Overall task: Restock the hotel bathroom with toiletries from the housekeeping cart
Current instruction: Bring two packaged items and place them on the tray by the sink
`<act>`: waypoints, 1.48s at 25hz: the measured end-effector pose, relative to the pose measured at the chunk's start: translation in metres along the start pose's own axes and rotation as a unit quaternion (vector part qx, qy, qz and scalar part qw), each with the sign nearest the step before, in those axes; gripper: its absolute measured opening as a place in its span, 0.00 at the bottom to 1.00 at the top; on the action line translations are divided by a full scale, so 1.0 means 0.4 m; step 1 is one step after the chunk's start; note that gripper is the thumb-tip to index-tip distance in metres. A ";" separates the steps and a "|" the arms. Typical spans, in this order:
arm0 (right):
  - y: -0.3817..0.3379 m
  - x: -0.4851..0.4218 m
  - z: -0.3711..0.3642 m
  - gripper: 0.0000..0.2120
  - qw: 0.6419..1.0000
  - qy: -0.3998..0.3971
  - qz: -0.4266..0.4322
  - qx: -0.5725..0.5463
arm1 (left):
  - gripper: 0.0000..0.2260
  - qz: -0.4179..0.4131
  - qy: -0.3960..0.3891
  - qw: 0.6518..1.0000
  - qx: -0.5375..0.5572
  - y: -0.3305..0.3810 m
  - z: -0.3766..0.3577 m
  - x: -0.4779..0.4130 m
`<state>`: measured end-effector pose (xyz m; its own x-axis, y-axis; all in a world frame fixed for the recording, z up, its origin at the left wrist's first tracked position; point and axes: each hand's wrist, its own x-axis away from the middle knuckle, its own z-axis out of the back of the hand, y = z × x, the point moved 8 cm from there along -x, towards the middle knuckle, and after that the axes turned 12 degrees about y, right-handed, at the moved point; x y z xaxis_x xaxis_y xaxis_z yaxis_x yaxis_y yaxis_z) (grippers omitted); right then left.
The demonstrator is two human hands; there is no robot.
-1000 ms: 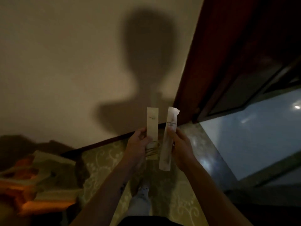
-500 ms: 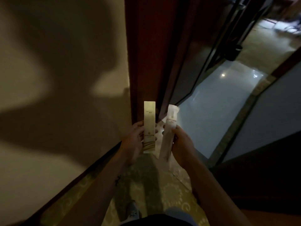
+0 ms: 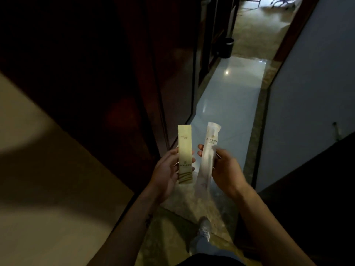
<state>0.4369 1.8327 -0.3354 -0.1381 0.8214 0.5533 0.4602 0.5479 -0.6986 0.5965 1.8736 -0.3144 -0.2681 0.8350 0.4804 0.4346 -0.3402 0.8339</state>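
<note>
Head view: a dark wooden door [image 3: 134, 73] fills the left, and a glossy pale floor [image 3: 230, 104] runs ahead to a black bin [image 3: 225, 48]. Over a shoe [image 3: 204, 228], the left hand [image 3: 167, 173] grips an upright yellow packet [image 3: 185, 148]; the right hand [image 3: 226, 169] pinches a white packet [image 3: 208, 150] just beside it.

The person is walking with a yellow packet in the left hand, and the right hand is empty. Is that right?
Not quite. The right hand is not empty: it holds a white packet. The left hand does hold the yellow packet. The head view shows both.
</note>
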 end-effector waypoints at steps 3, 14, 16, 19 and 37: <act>-0.139 -0.125 0.017 0.14 1.000 0.005 0.014 0.009 | 0.13 0.002 -0.008 1.000 0.006 0.045 -0.126 -0.140; -0.496 -0.517 0.111 0.17 0.998 0.039 0.042 -0.009 | 0.12 0.031 -0.061 0.998 -0.003 0.118 -0.513 -0.571; -0.557 -0.619 0.126 0.19 0.997 0.041 0.043 -0.042 | 0.12 0.044 -0.081 0.996 -0.012 0.131 -0.585 -0.680; -0.656 -0.758 0.127 0.23 0.994 0.044 0.045 -0.087 | 0.13 0.047 -0.107 0.993 -0.034 0.178 -0.691 -0.833; -1.317 -1.444 0.111 0.18 0.974 0.099 0.095 -0.181 | 0.14 0.105 -0.209 0.972 -0.015 0.483 -1.327 -1.574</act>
<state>0.2354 1.0764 -0.3071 0.1352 0.8365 0.5311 0.7443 0.2681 -0.6116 0.3927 1.0526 -0.3117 0.1984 0.8469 0.4933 0.4158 -0.5285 0.7401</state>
